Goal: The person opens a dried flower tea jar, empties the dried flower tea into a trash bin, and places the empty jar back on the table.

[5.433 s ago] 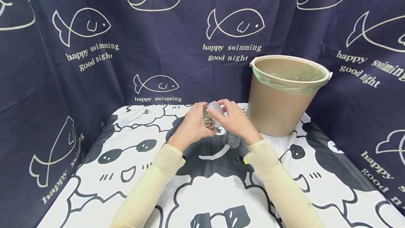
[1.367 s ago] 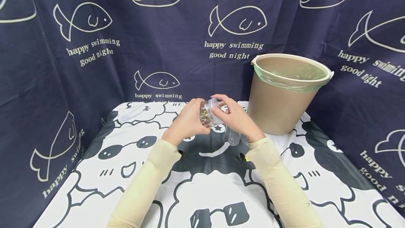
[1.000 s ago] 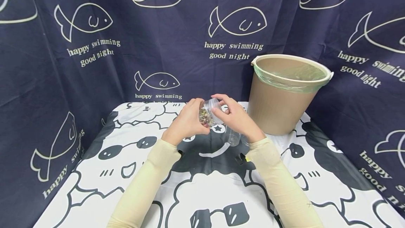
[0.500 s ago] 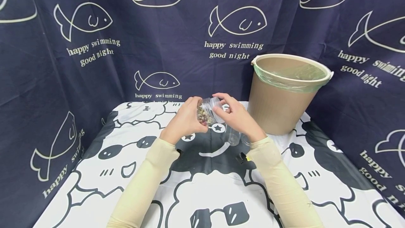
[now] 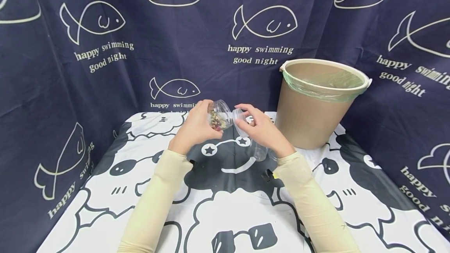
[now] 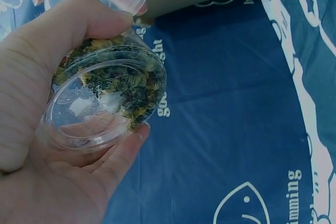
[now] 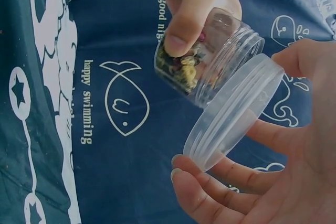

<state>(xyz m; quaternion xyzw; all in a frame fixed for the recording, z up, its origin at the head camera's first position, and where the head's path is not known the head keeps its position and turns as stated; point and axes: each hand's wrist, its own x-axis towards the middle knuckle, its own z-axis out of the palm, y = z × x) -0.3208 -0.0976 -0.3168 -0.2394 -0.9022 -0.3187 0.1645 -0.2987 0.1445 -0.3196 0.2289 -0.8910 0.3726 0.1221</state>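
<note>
My left hand grips a clear plastic jar partly filled with dried flowers and herbs. The jar is tilted, its threaded mouth facing right and uncovered; its round base shows in the left wrist view. With thumb and fingers my right hand holds a translucent screw lid by its edge. A narrow gap parts lid and jar mouth in the head view. Both are held above the table. Below the right hand, another clear container is on the cloth, partly hidden by that hand.
A beige bin with a green liner bag stands at the back right, close beyond the right hand. The table wears a black-and-white cartoon cloth. Dark blue fish-print curtains enclose the back and sides.
Earlier the lid sat on the jar's mouth, with both hands together. Now the left hand has drawn the jar away to the left, off the lid; the right hand has hardly moved.
</note>
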